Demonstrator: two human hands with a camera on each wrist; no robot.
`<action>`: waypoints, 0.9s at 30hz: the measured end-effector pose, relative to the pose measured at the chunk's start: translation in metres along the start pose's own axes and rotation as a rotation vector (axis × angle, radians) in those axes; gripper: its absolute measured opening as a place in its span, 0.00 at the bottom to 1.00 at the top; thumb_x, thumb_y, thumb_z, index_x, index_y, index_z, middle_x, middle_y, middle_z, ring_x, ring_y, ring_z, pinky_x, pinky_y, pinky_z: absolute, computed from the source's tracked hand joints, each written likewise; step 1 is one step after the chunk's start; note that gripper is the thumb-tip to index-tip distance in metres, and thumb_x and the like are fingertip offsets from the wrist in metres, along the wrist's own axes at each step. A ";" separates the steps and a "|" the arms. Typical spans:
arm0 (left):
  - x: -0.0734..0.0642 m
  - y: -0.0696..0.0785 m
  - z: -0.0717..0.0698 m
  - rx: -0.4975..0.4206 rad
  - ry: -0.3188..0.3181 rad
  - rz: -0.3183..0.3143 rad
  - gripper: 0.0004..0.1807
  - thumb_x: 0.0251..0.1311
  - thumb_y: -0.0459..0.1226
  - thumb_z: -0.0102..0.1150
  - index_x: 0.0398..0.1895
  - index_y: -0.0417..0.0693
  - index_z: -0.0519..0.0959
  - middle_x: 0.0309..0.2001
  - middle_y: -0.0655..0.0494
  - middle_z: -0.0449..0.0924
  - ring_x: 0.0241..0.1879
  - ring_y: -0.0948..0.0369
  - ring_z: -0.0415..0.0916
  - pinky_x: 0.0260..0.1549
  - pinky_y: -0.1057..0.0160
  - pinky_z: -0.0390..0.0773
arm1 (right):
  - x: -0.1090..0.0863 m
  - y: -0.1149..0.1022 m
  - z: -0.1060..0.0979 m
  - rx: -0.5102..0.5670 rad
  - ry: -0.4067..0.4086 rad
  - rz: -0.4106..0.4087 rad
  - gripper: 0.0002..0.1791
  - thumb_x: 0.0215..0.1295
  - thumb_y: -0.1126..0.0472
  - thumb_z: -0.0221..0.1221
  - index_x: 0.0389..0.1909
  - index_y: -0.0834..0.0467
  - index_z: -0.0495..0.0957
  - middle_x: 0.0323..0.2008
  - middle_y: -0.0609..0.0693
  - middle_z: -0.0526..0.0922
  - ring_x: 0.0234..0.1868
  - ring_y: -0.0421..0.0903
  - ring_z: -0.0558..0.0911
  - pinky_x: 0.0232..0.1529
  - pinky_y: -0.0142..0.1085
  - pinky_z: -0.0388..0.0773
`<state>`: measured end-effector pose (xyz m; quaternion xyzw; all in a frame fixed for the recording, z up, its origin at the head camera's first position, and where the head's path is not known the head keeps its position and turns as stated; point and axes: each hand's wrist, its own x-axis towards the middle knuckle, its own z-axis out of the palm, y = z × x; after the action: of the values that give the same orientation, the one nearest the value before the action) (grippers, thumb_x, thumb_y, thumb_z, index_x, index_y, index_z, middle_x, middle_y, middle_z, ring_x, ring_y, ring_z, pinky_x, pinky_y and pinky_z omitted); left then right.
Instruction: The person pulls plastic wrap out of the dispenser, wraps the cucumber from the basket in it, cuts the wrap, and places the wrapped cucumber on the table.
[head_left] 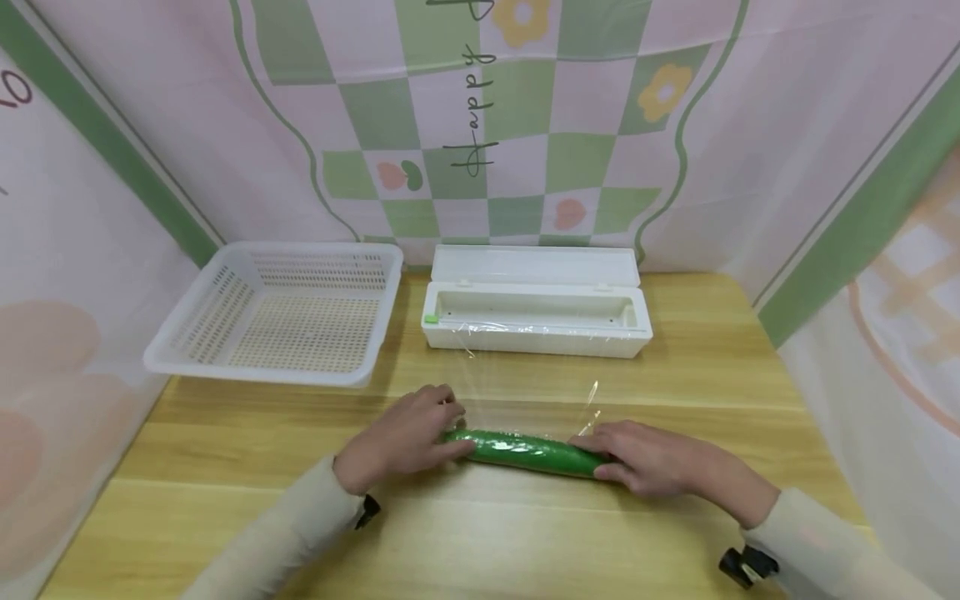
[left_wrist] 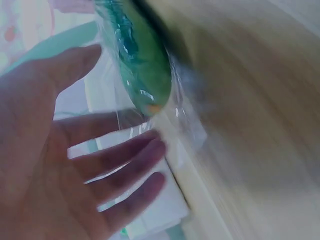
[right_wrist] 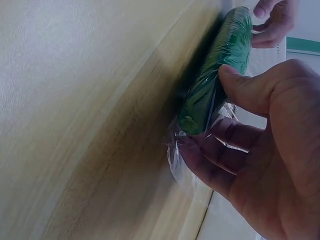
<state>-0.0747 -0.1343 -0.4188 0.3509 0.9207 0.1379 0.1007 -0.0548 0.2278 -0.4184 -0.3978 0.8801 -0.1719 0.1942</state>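
Observation:
A green cucumber (head_left: 532, 454) wrapped in clear cling film lies crosswise near the middle of the table. More film (head_left: 525, 387) stretches from it back to the white dispenser box (head_left: 540, 342). At the cucumber's left end is my left hand (head_left: 408, 437), thumb spread apart from the loosely extended fingers; in the left wrist view a fingertip meets the cucumber's end (left_wrist: 145, 75). My right hand (head_left: 645, 458) grips the other end, its thumb pressed on the wrapped side and its fingers behind. Loose film (right_wrist: 177, 160) sticks out past that end in the right wrist view.
The dispenser's lid (head_left: 536, 265) stands raised at the back, with a small green piece (head_left: 431, 318) on the box's left corner. A white perforated basket (head_left: 258, 375) sits at the back left. Patterned cloth (head_left: 517, 108) hangs behind the wooden table (head_left: 487, 550).

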 end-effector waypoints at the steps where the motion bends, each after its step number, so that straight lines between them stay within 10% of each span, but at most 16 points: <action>1: 0.001 0.003 0.001 0.035 0.038 0.034 0.26 0.71 0.56 0.63 0.57 0.46 0.84 0.52 0.52 0.83 0.49 0.58 0.79 0.49 0.57 0.85 | 0.000 0.000 0.000 0.006 -0.004 0.006 0.27 0.77 0.55 0.61 0.72 0.61 0.75 0.43 0.41 0.82 0.39 0.31 0.73 0.39 0.34 0.79; 7: 0.011 0.016 0.017 0.155 0.125 0.214 0.27 0.67 0.54 0.69 0.59 0.46 0.82 0.52 0.53 0.84 0.50 0.59 0.81 0.53 0.61 0.86 | 0.000 0.001 -0.001 0.003 -0.012 0.031 0.27 0.77 0.56 0.60 0.72 0.60 0.74 0.45 0.42 0.83 0.41 0.33 0.76 0.43 0.37 0.82; 13: 0.016 0.020 0.026 0.167 0.061 0.164 0.23 0.68 0.51 0.69 0.58 0.48 0.81 0.53 0.56 0.84 0.53 0.60 0.81 0.57 0.61 0.85 | -0.001 0.000 -0.002 -0.020 0.004 0.079 0.27 0.79 0.48 0.56 0.72 0.56 0.76 0.60 0.51 0.86 0.56 0.47 0.85 0.58 0.52 0.85; 19: 0.018 0.020 0.023 0.126 0.031 0.140 0.21 0.69 0.50 0.68 0.56 0.47 0.82 0.50 0.56 0.84 0.49 0.61 0.80 0.52 0.64 0.86 | 0.000 -0.006 -0.005 -0.164 0.154 0.111 0.31 0.73 0.33 0.59 0.56 0.55 0.85 0.48 0.45 0.88 0.42 0.37 0.82 0.43 0.40 0.86; 27: 0.027 0.016 0.017 -0.008 -0.068 0.095 0.17 0.71 0.47 0.67 0.54 0.47 0.84 0.48 0.57 0.83 0.42 0.66 0.76 0.46 0.67 0.83 | 0.015 -0.023 0.013 -0.371 0.452 -0.077 0.29 0.57 0.44 0.77 0.52 0.60 0.85 0.47 0.51 0.87 0.45 0.45 0.86 0.45 0.42 0.90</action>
<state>-0.0796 -0.1017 -0.4319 0.3983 0.8985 0.1340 0.1267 -0.0433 0.2002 -0.4225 -0.4111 0.9017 -0.0995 -0.0892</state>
